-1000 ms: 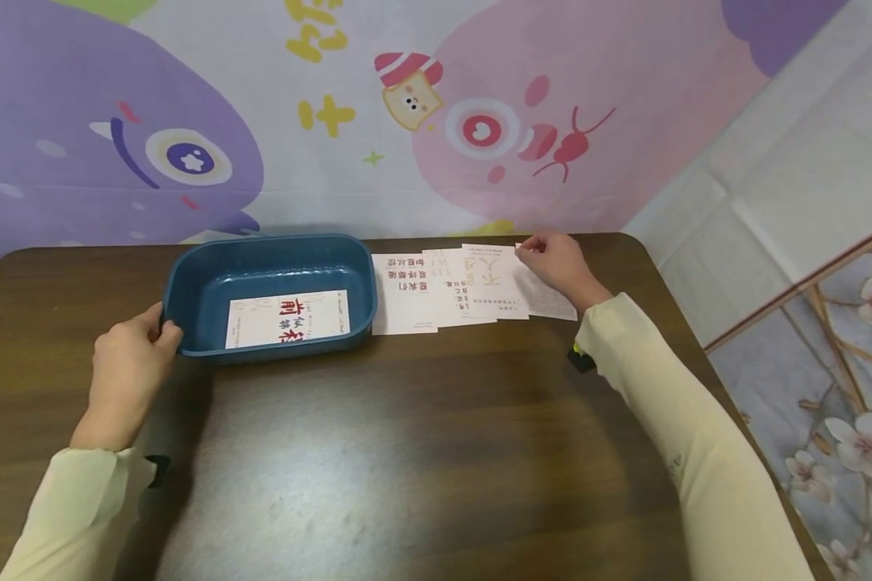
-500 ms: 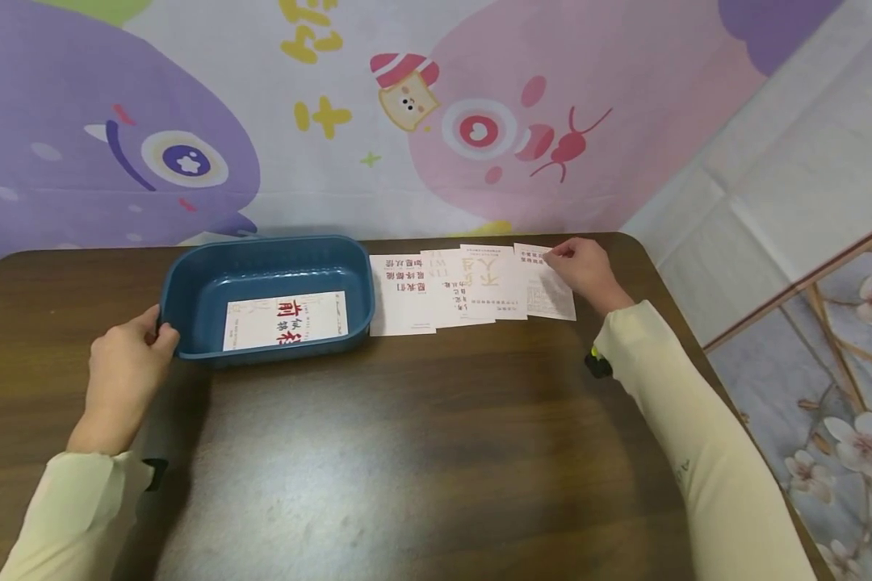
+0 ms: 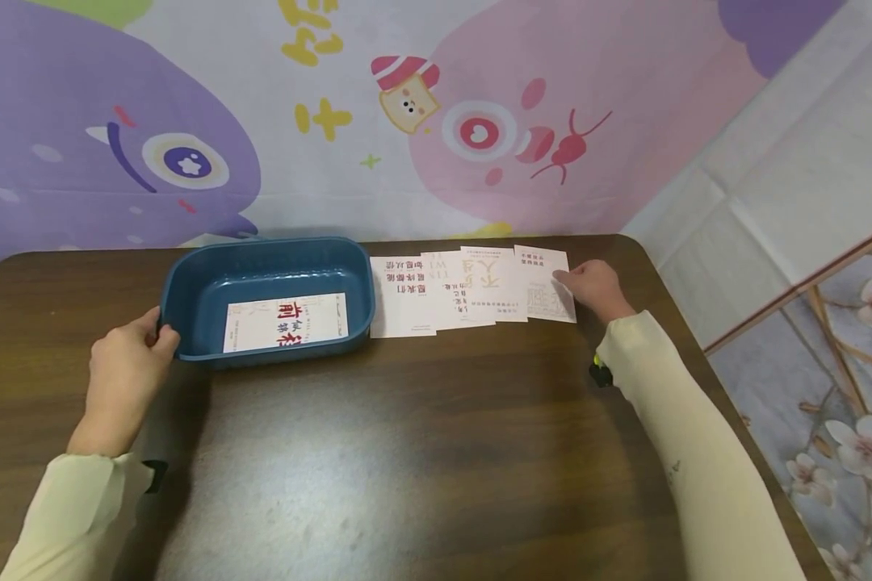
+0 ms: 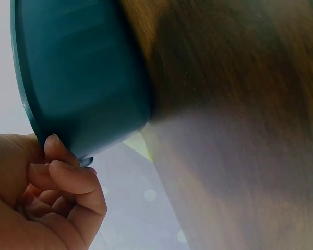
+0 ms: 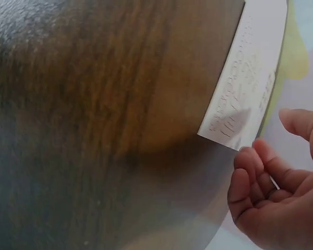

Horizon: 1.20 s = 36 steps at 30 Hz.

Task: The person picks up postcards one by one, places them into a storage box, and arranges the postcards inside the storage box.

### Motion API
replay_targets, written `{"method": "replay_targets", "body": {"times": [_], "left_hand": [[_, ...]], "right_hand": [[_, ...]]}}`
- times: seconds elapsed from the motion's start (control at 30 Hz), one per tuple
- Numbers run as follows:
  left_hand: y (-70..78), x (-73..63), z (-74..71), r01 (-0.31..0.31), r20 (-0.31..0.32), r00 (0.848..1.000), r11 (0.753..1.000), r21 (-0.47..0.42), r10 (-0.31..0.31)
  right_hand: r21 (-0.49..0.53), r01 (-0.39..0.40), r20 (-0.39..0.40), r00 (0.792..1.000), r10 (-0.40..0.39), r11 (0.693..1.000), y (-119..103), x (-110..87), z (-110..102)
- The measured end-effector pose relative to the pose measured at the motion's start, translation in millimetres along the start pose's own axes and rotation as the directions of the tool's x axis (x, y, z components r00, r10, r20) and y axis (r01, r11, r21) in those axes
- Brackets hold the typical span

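A blue plastic basin (image 3: 211,278) stands toward the back left of the table. My left hand (image 3: 127,375) pinches its left rim, thumb on one side and curled fingers on the other in the left wrist view. Inside the basin lies a white card (image 3: 327,315) with red and black characters. To the basin's right, several printed cards (image 3: 400,311) form an overlapping row. At the rightmost card (image 3: 541,278) is my right hand (image 3: 597,289), fingertips right at its right edge. In the right wrist view its thumb stands apart from the loosely bent fingers (image 5: 240,182).
The dark wooden table (image 3: 407,452) ends at a cartoon-printed cloth (image 3: 320,186) behind the basin and cards. On the right, past the table's edge, hangs a floral cloth (image 3: 828,387). A dark wrist device (image 3: 599,373) shows under the right sleeve.
My right hand has moved right and toward me, off the rightmost card's top to its right edge, uncovering its print. The left hand keeps its hold on the basin.
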<state>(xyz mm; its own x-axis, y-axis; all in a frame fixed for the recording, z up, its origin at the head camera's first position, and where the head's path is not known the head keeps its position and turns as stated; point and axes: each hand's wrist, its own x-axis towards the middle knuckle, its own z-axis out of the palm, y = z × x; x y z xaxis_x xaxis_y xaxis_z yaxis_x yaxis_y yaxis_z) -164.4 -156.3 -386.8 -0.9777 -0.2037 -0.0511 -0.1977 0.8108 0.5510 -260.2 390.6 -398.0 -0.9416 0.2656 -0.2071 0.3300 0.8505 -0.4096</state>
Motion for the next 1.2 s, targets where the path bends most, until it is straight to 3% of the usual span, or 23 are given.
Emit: {"method": "replay_targets", "body": {"times": [0.27,0.47,0.93,1.2], "left_hand": [[-1.0,-1.3,1.0,0.002,-0.004,1.000,1.000,-0.003,-0.002],[-0.3,-1.2,0.2,0.004,-0.001,1.000,1.000,-0.003,-0.004],[1.5,-0.9,-0.3,0.013,-0.013,1.000,1.000,0.001,-0.012],[0.7,0.5,0.3,-0.002,-0.021,1.000,1.000,0.001,0.002]], "right_hand": [[0.007,-0.054,0.059,0.997,0.053,0.999,-3.1,-4.1,5.2],[0.047,-0.078,0.033,0.997,0.076,0.996,-6.1,-6.4,7.0],[-0.018,-0.162,0.016,0.987,0.162,0.987,-16.1,-3.2,11.4],[0.054,-0.246,0.061,0.968,0.243,0.968,-11.4,0.7,9.7]]}}
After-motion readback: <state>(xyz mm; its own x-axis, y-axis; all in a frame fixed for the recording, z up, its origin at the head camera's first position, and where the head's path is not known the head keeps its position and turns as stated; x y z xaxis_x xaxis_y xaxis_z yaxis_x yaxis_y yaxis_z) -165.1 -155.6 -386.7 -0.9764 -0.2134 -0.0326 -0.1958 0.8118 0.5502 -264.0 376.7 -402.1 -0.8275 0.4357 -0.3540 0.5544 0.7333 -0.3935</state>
